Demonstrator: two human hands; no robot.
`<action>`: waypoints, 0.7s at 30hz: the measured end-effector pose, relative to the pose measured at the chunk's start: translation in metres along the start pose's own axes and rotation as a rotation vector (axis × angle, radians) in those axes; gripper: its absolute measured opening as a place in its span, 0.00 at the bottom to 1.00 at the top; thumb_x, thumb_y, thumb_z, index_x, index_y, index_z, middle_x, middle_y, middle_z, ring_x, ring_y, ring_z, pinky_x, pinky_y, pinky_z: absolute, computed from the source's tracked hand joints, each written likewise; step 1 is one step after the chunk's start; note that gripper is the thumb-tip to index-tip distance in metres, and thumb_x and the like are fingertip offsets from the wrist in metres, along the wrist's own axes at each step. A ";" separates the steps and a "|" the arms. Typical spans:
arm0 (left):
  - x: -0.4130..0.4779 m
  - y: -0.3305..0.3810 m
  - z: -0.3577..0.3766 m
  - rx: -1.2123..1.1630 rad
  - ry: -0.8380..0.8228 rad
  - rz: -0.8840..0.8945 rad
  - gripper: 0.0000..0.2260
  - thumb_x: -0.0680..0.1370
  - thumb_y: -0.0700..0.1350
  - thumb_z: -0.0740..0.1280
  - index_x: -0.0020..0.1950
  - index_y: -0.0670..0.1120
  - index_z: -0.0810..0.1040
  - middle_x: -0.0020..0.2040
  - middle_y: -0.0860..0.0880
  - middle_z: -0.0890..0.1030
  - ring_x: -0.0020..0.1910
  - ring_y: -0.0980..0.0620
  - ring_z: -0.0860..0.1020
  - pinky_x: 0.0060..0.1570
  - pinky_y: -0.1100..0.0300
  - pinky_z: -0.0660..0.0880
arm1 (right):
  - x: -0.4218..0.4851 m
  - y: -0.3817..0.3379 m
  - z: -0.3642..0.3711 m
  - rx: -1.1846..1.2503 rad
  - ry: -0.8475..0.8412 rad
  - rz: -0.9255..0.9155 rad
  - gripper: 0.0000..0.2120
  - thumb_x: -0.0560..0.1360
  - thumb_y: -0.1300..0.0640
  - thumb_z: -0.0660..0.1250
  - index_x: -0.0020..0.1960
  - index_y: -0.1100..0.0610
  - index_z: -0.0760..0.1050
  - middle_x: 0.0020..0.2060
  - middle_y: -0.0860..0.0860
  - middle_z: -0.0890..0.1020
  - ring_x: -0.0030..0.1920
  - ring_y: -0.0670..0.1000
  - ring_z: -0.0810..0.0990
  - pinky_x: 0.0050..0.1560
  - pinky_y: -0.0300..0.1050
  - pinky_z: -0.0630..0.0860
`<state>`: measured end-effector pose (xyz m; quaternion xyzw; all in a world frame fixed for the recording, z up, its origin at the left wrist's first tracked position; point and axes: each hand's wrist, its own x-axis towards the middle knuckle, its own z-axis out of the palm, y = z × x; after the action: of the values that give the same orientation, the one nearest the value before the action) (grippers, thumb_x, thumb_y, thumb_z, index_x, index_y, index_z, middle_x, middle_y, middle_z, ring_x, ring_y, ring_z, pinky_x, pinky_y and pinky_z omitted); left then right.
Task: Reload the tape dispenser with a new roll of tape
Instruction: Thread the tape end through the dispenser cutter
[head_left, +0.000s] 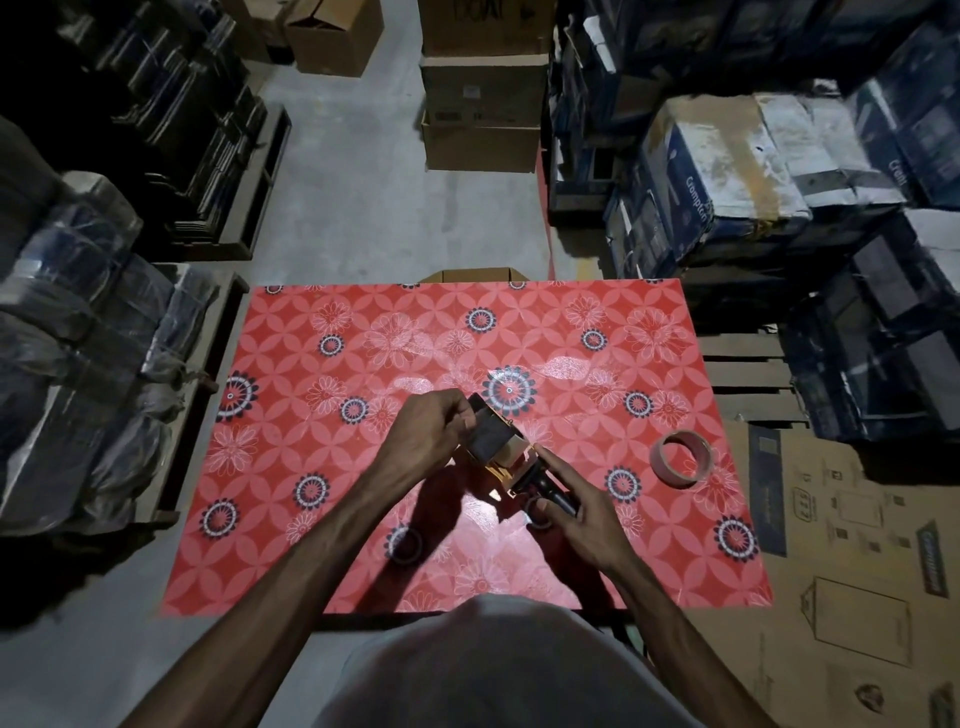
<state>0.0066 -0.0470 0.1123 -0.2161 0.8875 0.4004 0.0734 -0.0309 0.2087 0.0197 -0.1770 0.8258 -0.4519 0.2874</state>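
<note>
Right hand (582, 512) is wrapped around the black handle of the hand-held tape dispenser (501, 449), fingers closed on it, index finger stretched forward along the orange-and-metal frame. Left hand (428, 428) is closed on the far end of the dispenser, thumb and fingers pinched around the dark roll/hub area; can't tell exactly what part the fingertips are on, it's hidden under the hand. Dispenser is held just above the red table with a white-and-dark flower pattern (322, 467), roughly mid-table and nearer the person's edge, tilted with the handle toward the person and the front end pointing away and to the left. Its shadow falls on the table right under it. Whether the dark block in the dispenser is a roll or only a core, I can't tell. A loose roll of pinkish-brown tape with an open centre (681, 458) lies flat on the table to the right of the dispenser, near the right edge, well apart from both hands, touching neither. Both forearms are bare and reach in from the bottom of the view; a pale shirt shows at the bottom centre. Around the table: stacked brown cardboard boxes (480, 109) beyond the far edge, blue printed cartons (727, 171) on the right, dark wrapped bundles (67, 338) on the left, grey concrete floor (363, 197) between them.
</note>
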 end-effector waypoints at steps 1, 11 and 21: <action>0.001 -0.001 -0.001 0.007 0.002 -0.006 0.09 0.82 0.39 0.70 0.43 0.47 0.79 0.33 0.58 0.76 0.32 0.62 0.71 0.33 0.63 0.63 | 0.001 0.002 0.001 -0.013 -0.007 -0.004 0.37 0.79 0.59 0.71 0.72 0.23 0.63 0.65 0.29 0.74 0.61 0.27 0.73 0.55 0.23 0.68; 0.014 -0.012 -0.018 0.027 -0.016 -0.087 0.11 0.81 0.36 0.70 0.42 0.50 0.80 0.46 0.43 0.87 0.48 0.39 0.85 0.51 0.45 0.81 | -0.009 0.008 0.005 0.051 -0.045 0.021 0.34 0.79 0.58 0.71 0.75 0.29 0.66 0.65 0.27 0.76 0.67 0.36 0.76 0.64 0.38 0.70; 0.023 -0.029 -0.005 -0.123 -0.062 -0.174 0.12 0.81 0.38 0.72 0.40 0.50 0.81 0.48 0.40 0.88 0.44 0.47 0.79 0.45 0.52 0.76 | -0.018 0.004 -0.009 0.072 -0.081 0.009 0.32 0.79 0.59 0.73 0.76 0.37 0.69 0.66 0.25 0.75 0.68 0.32 0.73 0.64 0.29 0.67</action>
<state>-0.0012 -0.0749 0.0886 -0.2838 0.8364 0.4528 0.1220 -0.0226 0.2268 0.0257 -0.1810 0.7975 -0.4725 0.3286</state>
